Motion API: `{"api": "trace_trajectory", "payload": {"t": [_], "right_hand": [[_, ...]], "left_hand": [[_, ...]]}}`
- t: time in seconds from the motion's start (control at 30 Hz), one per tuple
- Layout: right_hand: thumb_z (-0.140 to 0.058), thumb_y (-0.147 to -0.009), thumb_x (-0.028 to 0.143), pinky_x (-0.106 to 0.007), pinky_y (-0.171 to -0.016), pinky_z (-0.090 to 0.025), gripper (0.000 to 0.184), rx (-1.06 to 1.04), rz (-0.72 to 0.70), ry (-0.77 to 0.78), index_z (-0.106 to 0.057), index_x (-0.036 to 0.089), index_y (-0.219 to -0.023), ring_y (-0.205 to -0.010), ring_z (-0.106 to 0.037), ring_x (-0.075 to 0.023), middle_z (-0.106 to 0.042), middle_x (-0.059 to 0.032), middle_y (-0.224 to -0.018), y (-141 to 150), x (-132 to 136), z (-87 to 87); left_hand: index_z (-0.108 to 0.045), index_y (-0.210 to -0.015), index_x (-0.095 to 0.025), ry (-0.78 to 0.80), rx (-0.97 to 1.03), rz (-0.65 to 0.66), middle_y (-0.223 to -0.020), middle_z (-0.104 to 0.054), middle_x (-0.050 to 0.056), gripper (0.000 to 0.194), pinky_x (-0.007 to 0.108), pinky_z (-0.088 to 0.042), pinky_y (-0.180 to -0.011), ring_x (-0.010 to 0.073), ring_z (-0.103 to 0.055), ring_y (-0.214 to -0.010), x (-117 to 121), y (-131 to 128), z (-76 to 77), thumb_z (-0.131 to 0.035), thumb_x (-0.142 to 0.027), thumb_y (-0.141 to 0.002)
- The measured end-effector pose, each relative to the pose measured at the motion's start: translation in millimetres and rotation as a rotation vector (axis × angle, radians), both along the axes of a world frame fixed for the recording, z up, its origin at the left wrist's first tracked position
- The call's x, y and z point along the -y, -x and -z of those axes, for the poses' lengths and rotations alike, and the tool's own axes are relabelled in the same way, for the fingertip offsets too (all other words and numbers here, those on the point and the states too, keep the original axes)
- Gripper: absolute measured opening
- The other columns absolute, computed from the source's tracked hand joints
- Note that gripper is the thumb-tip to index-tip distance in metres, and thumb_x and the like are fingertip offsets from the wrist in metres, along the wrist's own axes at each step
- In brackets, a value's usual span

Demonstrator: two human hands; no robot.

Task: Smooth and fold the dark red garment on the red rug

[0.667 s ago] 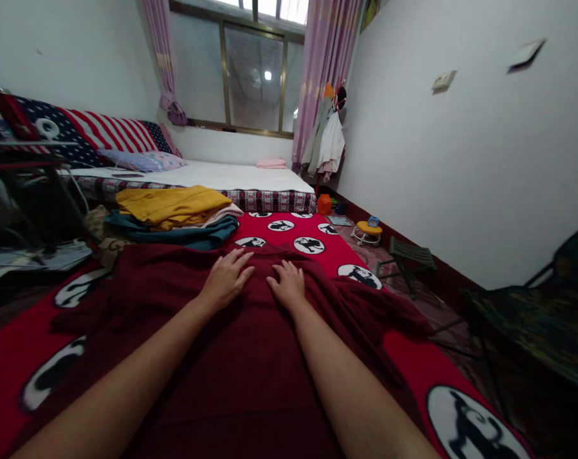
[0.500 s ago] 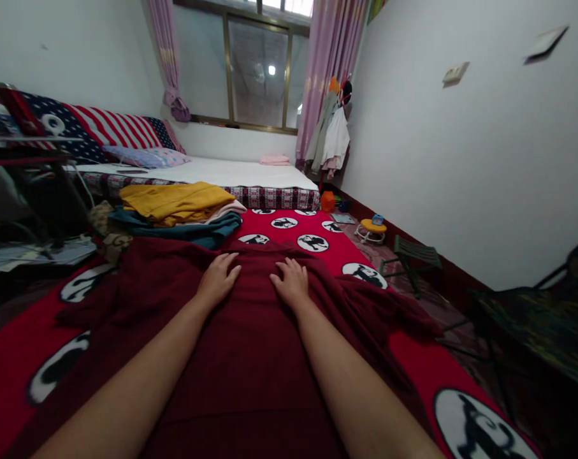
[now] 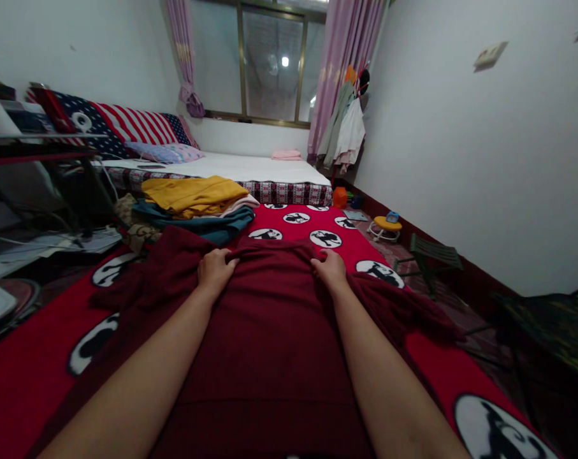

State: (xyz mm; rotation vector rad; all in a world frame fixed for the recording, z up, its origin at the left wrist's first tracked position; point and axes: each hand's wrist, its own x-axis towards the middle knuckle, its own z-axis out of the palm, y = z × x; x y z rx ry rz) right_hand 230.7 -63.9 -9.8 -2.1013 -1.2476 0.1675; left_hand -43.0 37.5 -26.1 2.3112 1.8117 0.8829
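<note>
A maroon long-sleeved top [image 3: 269,344] lies spread out in front of me, its sleeves out to both sides. My left hand [image 3: 215,274] is closed on the fabric near the far left of the collar end, thumb against the curled fingers. On the opposite side my right hand [image 3: 330,273] pinches the same top near its right shoulder. Between the two hands the cloth is pulled into shallow creases. Just beyond my left hand sits a pile of folded clothes, with a yellow garment [image 3: 193,194] over a teal one [image 3: 202,226].
Under the top lies a red blanket [image 3: 25,389] with white ovals and dark figures. A low bed [image 3: 226,167] stands at the back. To the right are a small yellow stool [image 3: 387,224], a green folding stool [image 3: 434,253] and a camouflage chair [image 3: 551,328]. A cluttered table [image 3: 40,152] is at left.
My hands have gone from lying with fingers spread on the top to gripping its fabric. They are farther apart, the right hand having moved right. The view has turned slightly left.
</note>
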Motion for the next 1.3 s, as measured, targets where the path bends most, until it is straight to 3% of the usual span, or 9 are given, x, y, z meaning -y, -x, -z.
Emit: {"api": "trace_trajectory", "payload": {"t": [0.2,0.33,0.47,0.67,0.8,0.87,1.0,1.2,1.3], "right_hand": [[-0.053,-0.084,0.042,-0.027,-0.062,-0.055,0.032,-0.232,-0.033,-0.131,-0.069,0.016,-0.092,-0.063,-0.068,-0.0174,-0.070,-0.0052,-0.073,20,-10,-21.4],[-0.057,-0.081,0.026,-0.024,-0.066,-0.056,0.030,-0.383,-0.170,-0.307,-0.061,0.015,-0.109,-0.082,-0.068,-0.0151,-0.069,-0.0088,-0.106,31,-25,-33.3],[-0.061,-0.076,0.018,-0.024,-0.061,-0.056,0.052,-0.344,-0.215,-0.161,-0.051,0.020,-0.128,-0.083,-0.068,-0.0143,-0.060,-0.0110,-0.127,8,-17,-47.0],[-0.070,-0.068,0.016,-0.022,-0.069,-0.050,0.020,0.086,-0.286,0.362,-0.073,0.016,-0.088,-0.078,-0.067,-0.0168,-0.072,-0.0062,-0.086,-76,40,-70.3],[-0.079,-0.062,0.030,-0.024,-0.078,-0.048,0.049,0.013,-0.444,0.542,-0.070,0.019,-0.109,-0.091,-0.066,-0.0189,-0.071,-0.0056,-0.101,-99,79,-66.1],[-0.079,-0.062,0.035,-0.025,-0.078,-0.048,0.055,0.051,-0.410,0.513,-0.067,0.021,-0.114,-0.094,-0.065,-0.0197,-0.070,-0.0057,-0.106,-99,94,-60.6],[-0.069,-0.075,0.045,-0.027,-0.064,-0.044,0.028,0.315,-0.275,0.588,-0.072,0.020,-0.086,-0.078,-0.065,-0.0218,-0.071,-0.0074,-0.086,-101,108,-60.2],[-0.050,-0.087,0.052,-0.030,-0.060,-0.037,0.037,0.716,0.140,0.331,-0.069,0.022,-0.093,-0.080,-0.065,-0.0260,-0.070,-0.0130,-0.090,-93,110,-104.7],[-0.051,-0.088,0.049,-0.029,-0.061,-0.037,0.032,0.722,0.048,0.222,-0.067,0.024,-0.101,-0.077,-0.064,-0.0242,-0.070,-0.0115,-0.088,-51,121,-120.2]], "left_hand": [[-0.065,-0.090,-0.016,-0.287,0.345,-0.023,-0.092,-0.067,0.010,0.023,0.034,-0.049,-0.085,0.0242,-0.064,-0.088,0,7,-6.5,-0.055,-0.034,-0.081],[-0.063,-0.090,-0.016,-0.317,0.338,-0.023,-0.095,-0.063,0.010,0.020,0.036,-0.048,-0.090,0.0250,-0.060,-0.094,0,8,-4.8,-0.053,-0.029,-0.080],[-0.065,-0.090,-0.015,-0.200,0.273,0.015,-0.097,-0.060,0.012,0.021,0.039,-0.046,-0.095,0.0271,-0.058,-0.097,-7,5,7.7,-0.057,-0.025,-0.074],[-0.067,-0.098,-0.013,-0.149,0.259,0.012,-0.104,-0.058,0.013,0.029,0.039,-0.047,-0.096,0.0273,-0.058,-0.099,-11,2,16.6,-0.055,-0.024,-0.074],[-0.067,-0.098,-0.015,-0.149,0.271,0.004,-0.103,-0.058,0.012,0.029,0.039,-0.048,-0.095,0.0269,-0.058,-0.098,-12,1,18.1,-0.055,-0.024,-0.073],[-0.067,-0.097,-0.015,-0.149,0.278,0.007,-0.103,-0.057,0.012,0.029,0.039,-0.049,-0.094,0.0269,-0.058,-0.097,-12,1,18.6,-0.055,-0.024,-0.073],[-0.067,-0.098,-0.014,-0.142,0.286,0.025,-0.104,-0.057,0.012,0.029,0.041,-0.049,-0.095,0.0276,-0.058,-0.097,-12,2,18.5,-0.054,-0.023,-0.073],[-0.067,-0.101,-0.014,-0.130,0.282,0.032,-0.107,-0.056,0.012,0.031,0.040,-0.048,-0.097,0.0278,-0.058,-0.101,-9,1,17.2,-0.055,-0.022,-0.073],[-0.066,-0.103,-0.014,-0.128,0.268,0.043,-0.108,-0.055,0.012,0.032,0.040,-0.048,-0.097,0.0279,-0.058,-0.102,-8,0,17.6,-0.055,-0.022,-0.074]]}}
